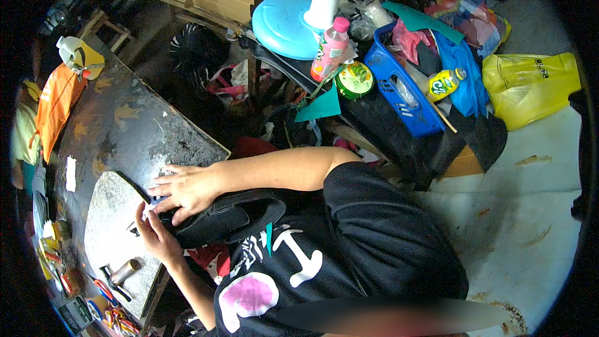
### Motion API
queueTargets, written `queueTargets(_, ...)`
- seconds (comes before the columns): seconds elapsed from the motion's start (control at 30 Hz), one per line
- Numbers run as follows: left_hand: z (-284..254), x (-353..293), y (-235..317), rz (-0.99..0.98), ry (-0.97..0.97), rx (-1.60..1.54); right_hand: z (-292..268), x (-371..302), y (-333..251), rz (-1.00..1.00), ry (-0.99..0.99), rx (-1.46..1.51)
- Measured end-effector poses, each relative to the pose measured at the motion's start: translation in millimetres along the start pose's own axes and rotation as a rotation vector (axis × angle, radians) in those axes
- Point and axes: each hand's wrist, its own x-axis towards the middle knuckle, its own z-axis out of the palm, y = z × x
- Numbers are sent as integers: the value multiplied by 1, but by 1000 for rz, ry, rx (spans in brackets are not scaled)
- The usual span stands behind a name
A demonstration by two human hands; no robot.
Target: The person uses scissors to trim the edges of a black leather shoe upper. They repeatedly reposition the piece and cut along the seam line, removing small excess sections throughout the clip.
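Note:
My right hand (187,190) reaches in over the work surface with its fingers spread. A small blue piece (159,200) shows under its fingertips, beside the end of a thin black strip (132,186). My left hand (156,236) is close below, its thumb and finger drawn together by that end. What they pinch is too small to make out. Both hands are at the edge of a pale stone slab (103,224). Against my body, under my right forearm, lies a black padded item (221,215), partly hidden.
On the slab rests a hammer (118,278). Cords, scissors and small jars crowd the lower-left table edge. An orange bag (56,103) and a yellowish jug (81,57) stand at upper left. A blue basket (399,81), pink bottle (331,48) and fan (321,6) stand behind my right arm.

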Motion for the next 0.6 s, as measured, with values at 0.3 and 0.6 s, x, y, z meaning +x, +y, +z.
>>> queueTargets(0.3, -27, -4, 13, 219, 125, -111, 25, 38, 35, -11, 574, -217)
queueTargets(0.6, -70, 74, -15, 340, 219, 290, 12, 32, 33, -44, 591, -123)
